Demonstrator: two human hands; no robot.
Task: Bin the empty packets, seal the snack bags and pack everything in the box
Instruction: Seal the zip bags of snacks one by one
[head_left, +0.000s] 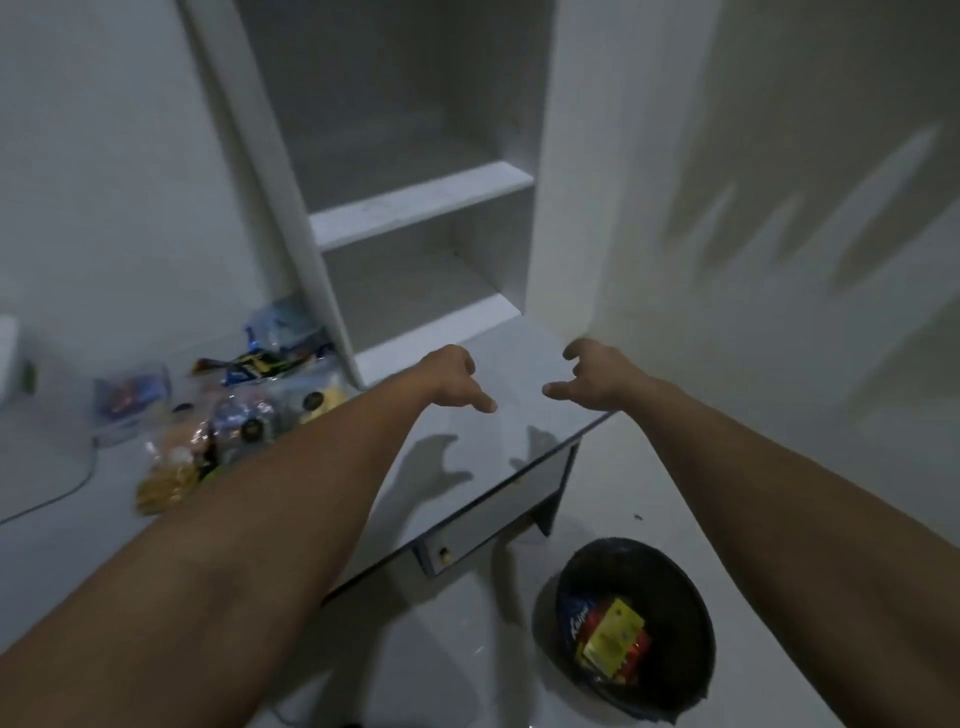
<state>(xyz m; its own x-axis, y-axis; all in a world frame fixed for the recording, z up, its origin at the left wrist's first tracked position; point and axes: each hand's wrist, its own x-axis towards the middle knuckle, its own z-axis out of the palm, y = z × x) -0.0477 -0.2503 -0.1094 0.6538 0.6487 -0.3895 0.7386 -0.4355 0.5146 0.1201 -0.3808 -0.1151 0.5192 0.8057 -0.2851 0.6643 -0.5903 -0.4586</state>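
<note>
Black bin (691, 613), two empty hands (454, 382)

Snack bags (218, 431) heaped on the desk (322, 499), left of the shelf unit (421, 202). Bin (636, 629) on the floor right of the desk, packets (610, 642) inside.

Both forearms are bare from elbow to wrist, no sleeves showing; the left hand (453, 378) and right hand (592, 375) wear nothing.
</note>
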